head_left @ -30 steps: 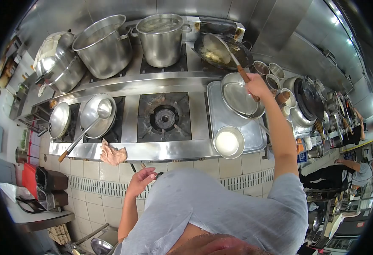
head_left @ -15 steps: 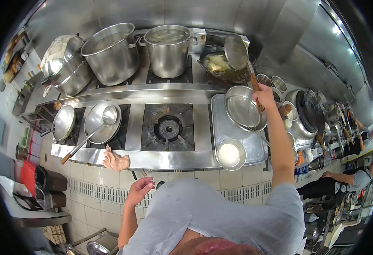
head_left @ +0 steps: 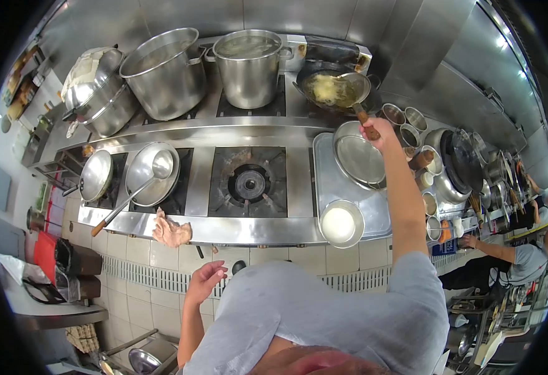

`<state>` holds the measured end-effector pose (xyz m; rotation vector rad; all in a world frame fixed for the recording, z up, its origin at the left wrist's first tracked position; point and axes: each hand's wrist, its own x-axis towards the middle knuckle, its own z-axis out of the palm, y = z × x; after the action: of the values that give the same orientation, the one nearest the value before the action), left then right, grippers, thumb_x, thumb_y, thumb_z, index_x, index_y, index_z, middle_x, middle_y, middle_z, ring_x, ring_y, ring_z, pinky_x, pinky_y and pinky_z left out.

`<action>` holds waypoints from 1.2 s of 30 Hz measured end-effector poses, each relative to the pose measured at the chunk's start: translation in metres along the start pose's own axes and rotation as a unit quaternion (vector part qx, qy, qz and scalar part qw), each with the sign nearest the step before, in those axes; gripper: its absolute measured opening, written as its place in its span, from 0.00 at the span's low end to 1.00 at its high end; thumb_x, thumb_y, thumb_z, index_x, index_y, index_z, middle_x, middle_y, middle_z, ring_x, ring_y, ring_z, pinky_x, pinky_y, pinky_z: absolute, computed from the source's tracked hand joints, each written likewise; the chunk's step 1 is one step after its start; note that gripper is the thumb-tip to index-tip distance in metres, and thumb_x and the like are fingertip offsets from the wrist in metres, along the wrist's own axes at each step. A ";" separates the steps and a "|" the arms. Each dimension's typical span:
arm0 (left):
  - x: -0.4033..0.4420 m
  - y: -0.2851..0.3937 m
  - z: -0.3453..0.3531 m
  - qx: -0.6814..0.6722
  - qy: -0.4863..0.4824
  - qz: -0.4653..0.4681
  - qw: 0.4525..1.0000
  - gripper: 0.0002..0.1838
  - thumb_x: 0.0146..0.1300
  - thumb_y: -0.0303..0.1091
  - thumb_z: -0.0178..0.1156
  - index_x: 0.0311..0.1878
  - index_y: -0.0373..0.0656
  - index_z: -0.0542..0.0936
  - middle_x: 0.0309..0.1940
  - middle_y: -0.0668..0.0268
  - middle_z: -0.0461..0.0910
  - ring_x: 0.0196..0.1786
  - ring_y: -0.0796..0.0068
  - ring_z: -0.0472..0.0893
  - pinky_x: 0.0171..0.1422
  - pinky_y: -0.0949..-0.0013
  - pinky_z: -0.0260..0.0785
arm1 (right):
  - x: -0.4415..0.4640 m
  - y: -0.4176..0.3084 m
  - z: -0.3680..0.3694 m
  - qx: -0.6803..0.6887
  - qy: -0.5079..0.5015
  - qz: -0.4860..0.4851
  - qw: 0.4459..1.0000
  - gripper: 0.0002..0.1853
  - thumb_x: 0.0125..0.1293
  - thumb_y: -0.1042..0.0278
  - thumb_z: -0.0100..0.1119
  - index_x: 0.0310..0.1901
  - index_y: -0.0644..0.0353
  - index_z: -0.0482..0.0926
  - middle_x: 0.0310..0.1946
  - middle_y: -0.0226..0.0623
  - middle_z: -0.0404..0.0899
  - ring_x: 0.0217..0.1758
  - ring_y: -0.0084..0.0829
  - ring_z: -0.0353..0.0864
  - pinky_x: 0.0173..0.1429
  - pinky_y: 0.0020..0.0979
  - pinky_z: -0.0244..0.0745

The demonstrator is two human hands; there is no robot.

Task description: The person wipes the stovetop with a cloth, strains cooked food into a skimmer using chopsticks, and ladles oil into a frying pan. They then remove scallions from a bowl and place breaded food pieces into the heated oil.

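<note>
My right hand [head_left: 377, 132] grips the wooden handle of a strainer [head_left: 356, 87], whose round head dips into the right side of a black wok [head_left: 316, 103] on the back burner. Pale yellow food [head_left: 328, 89] lies in the liquid in the wok, left of the strainer. My left hand [head_left: 206, 279] hangs in front of the stove edge, fingers loosely curled and apart, holding nothing. Below my right hand, a metal tray [head_left: 374, 219] bears a wide strainer-topped pan [head_left: 359, 156] and a small pot of white contents [head_left: 338, 225].
Two tall pots [head_left: 247, 81] and a lidded pot [head_left: 102, 103] stand along the back. A ladle [head_left: 127, 203] rests in a wok [head_left: 138, 161] at left, near a pinkish cloth [head_left: 171, 230]. Metal cups [head_left: 415, 119] are at right, where a co-worker [head_left: 505, 262] reaches toward the counter.
The strainer has gone from raised over the wok down into its right side, and my right hand has lowered its grip. The co-worker's arm now reaches out to the counter.
</note>
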<state>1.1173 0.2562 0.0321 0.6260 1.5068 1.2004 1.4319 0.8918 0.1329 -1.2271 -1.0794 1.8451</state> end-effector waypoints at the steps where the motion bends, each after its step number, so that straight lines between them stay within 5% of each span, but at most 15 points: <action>1: -0.001 -0.001 0.001 -0.010 -0.001 -0.003 1.000 0.24 0.73 0.39 0.63 0.65 0.34 0.76 0.51 0.59 0.85 0.50 0.70 0.85 0.55 0.68 0.75 | 0.003 0.002 0.003 0.023 -0.019 0.003 1.000 0.13 0.60 0.80 0.57 0.47 0.72 0.72 0.34 0.48 0.80 0.29 0.35 0.82 0.31 0.32 0.81; 5: -0.002 0.004 0.006 -0.040 -0.009 -0.010 0.999 0.23 0.73 0.38 0.63 0.65 0.34 0.76 0.51 0.59 0.85 0.50 0.71 0.85 0.56 0.68 0.74 | 0.002 -0.002 0.022 0.102 -0.046 0.045 0.993 0.13 0.60 0.81 0.57 0.46 0.72 0.71 0.44 0.50 0.79 0.37 0.31 0.82 0.39 0.24 0.82; 14: -0.014 0.014 0.013 -0.054 0.003 0.011 0.998 0.22 0.73 0.37 0.62 0.65 0.36 0.76 0.51 0.61 0.85 0.50 0.72 0.84 0.57 0.69 0.74 | -0.007 -0.007 0.000 0.167 -0.122 0.068 0.976 0.10 0.62 0.81 0.56 0.44 0.73 0.72 0.43 0.52 0.78 0.34 0.30 0.81 0.34 0.22 0.85; 22: -0.013 0.017 0.013 -0.056 -0.009 0.010 0.998 0.22 0.73 0.36 0.62 0.65 0.36 0.76 0.52 0.60 0.84 0.50 0.72 0.84 0.58 0.67 0.75 | -0.007 -0.016 -0.014 0.247 -0.176 0.128 0.944 0.22 0.63 0.79 0.54 0.56 0.85 0.65 0.43 0.53 0.77 0.33 0.29 0.81 0.34 0.22 0.84; 27: -0.008 0.029 0.014 -0.043 -0.026 0.018 0.999 0.23 0.72 0.36 0.62 0.66 0.36 0.76 0.52 0.60 0.84 0.51 0.71 0.83 0.59 0.66 0.74 | 0.006 0.018 0.006 0.365 -0.237 0.074 0.897 0.23 0.64 0.81 0.53 0.58 0.84 0.60 0.46 0.52 0.72 0.40 0.32 0.79 0.39 0.25 0.82; 31: -0.007 0.031 0.011 -0.030 -0.019 0.010 0.999 0.23 0.72 0.37 0.62 0.66 0.36 0.75 0.52 0.59 0.84 0.51 0.71 0.84 0.59 0.67 0.73 | 0.010 0.029 0.030 0.438 -0.206 0.064 0.872 0.15 0.60 0.84 0.56 0.46 0.81 0.66 0.41 0.54 0.73 0.39 0.38 0.80 0.39 0.24 0.81; 36: -0.009 0.029 0.014 -0.034 -0.011 0.007 0.999 0.24 0.72 0.37 0.62 0.66 0.36 0.75 0.52 0.60 0.85 0.52 0.70 0.84 0.58 0.68 0.73 | -0.006 0.030 0.053 0.321 -0.123 -0.018 0.939 0.11 0.61 0.82 0.58 0.43 0.77 0.71 0.39 0.51 0.75 0.42 0.40 0.81 0.41 0.30 0.82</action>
<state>1.1271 0.2641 0.0634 0.6038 1.4390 1.2471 1.3814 0.8587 0.1198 -0.6011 -0.5263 2.1196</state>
